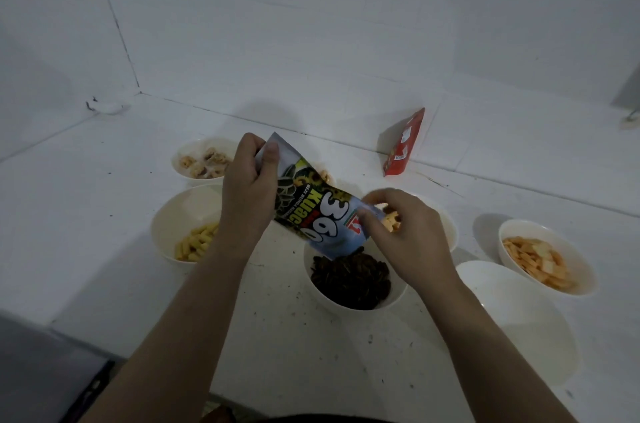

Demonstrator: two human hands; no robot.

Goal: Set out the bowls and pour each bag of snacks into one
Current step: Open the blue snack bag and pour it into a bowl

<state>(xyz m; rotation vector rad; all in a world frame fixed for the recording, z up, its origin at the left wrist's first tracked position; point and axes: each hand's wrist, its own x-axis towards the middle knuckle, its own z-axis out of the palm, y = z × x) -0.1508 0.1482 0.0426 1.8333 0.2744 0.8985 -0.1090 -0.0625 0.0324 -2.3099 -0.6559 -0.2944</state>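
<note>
A sunflower-seed bag is tipped upside down over a white bowl heaped with dark seeds. My left hand grips the bag's raised bottom end. My right hand pinches the bag's lower corner near its mouth. Around it stand white bowls: one with yellow puffs, one with pale round snacks, one with orange and white chips, one bare bowl, and one partly hidden behind my right hand.
A red snack bag leans against the white wall at the back right. Everything sits on a white tiled counter in a corner. A dark object lies past the counter's front left edge.
</note>
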